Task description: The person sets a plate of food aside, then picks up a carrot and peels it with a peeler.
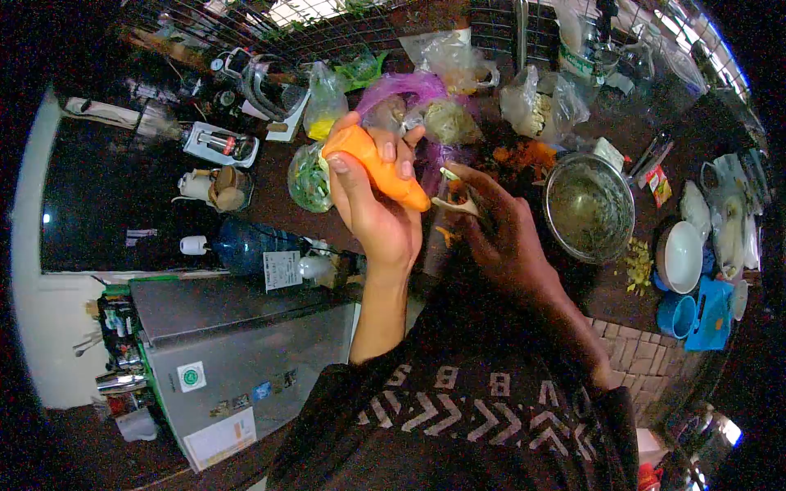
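My left hand (381, 192) is raised over the counter, its fingers wrapped round a peeled-looking orange carrot (381, 168). The carrot lies slanted across the palm, with its narrow end pointing down to the right. Close to that end, my right hand (499, 217) is closed on a pale Y-shaped peeler (457, 204). Whether the peeler's blade touches the carrot I cannot tell. Some orange peel (444, 236) shows just below the peeler. A pile of orange shreds or peelings (524, 155) lies on the dark counter beyond my right hand.
To the right stand a metal bowl (589, 209), a white bowl (681, 257) and a blue cup (677, 315). Chopped pale bits (634, 268) lie beside them. Bagged produce (311, 176) and a purple bag (401, 86) sit beyond my left hand. A refrigerator (246, 327) is at lower left.
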Motion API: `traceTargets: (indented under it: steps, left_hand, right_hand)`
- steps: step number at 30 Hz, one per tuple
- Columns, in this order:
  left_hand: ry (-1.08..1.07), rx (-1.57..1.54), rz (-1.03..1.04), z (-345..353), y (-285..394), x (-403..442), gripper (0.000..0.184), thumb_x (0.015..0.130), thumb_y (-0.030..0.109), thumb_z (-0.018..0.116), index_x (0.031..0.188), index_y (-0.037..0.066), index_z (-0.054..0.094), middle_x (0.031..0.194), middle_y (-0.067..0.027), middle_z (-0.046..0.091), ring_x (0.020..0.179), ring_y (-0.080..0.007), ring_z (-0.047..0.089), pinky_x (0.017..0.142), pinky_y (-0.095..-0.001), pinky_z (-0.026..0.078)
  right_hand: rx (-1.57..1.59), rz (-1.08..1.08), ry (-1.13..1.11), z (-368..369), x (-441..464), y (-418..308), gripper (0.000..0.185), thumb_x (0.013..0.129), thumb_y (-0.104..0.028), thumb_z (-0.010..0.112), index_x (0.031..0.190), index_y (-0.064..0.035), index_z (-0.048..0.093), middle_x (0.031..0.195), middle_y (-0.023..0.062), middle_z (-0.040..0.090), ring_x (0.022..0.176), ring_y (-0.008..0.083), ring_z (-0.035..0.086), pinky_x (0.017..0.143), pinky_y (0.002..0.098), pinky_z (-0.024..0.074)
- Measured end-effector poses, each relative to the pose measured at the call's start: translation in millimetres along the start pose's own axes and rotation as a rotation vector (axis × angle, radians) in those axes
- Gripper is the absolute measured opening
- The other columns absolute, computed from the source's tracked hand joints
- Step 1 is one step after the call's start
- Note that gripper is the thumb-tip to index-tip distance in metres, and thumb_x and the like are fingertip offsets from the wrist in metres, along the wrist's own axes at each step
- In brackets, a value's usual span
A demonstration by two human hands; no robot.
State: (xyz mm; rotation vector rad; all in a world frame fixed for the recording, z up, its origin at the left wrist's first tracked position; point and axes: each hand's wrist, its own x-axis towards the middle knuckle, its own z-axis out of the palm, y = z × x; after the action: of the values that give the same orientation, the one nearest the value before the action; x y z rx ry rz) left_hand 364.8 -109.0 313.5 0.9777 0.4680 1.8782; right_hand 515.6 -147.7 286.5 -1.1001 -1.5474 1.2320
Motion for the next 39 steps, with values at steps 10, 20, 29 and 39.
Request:
traceTargets:
  steps: [10,20,29,39]
  left_hand:
    - [0.087,0.022,-0.091,3.6,-13.8,-9.4,0.053,0.108,0.051,0.045,0.137,0.006,0.045,0.092,-0.0054,0.050,0.082,-0.0157,0.051,0.103,-0.0489,0.049]
    - [0.037,0.061,-0.035,4.1,-13.2,-8.4,0.052,0.109,0.051,0.045,0.136,0.006,0.045,0.090,-0.0052,0.049,0.083,-0.0155,0.050,0.105,-0.0493,0.048]
    - [0.012,0.061,-0.050,4.5,-12.8,-6.3,0.053,0.109,0.052,0.044,0.136,0.006,0.045,0.089,-0.0039,0.049,0.080,-0.0147,0.050,0.104,-0.0482,0.049]
    - [0.093,0.004,-0.051,2.8,-15.4,-9.8,0.055,0.108,0.054,0.043,0.138,0.009,0.046,0.091,-0.0043,0.048,0.081,-0.0171,0.049,0.103,-0.0504,0.049]
  right_hand:
    - [-0.246,-0.144,0.129,-0.8,-2.1,-8.0,0.048,0.098,-0.017,0.070,0.142,-0.0039,0.057,0.103,0.0170,0.076,0.087,0.0122,0.068,0.080,0.0319,0.0542]
    - [-0.213,-0.146,0.103,1.3,0.2,-13.6,0.044,0.096,-0.012,0.072,0.137,-0.0021,0.059,0.103,0.0189,0.076,0.096,0.0222,0.075,0.082,0.0340,0.0553]
    - [-0.007,-0.059,0.065,-1.1,1.8,-23.0,0.042,0.097,-0.013,0.071,0.136,-0.0009,0.059,0.112,0.0177,0.074,0.104,0.0126,0.065,0.092,0.0338,0.0521]
    - [-0.195,-0.166,0.163,7.8,-1.3,-12.5,0.050,0.095,-0.019,0.075,0.141,-0.0066,0.057,0.099,0.0143,0.075,0.088,0.0135,0.070,0.079,0.0335,0.0555]
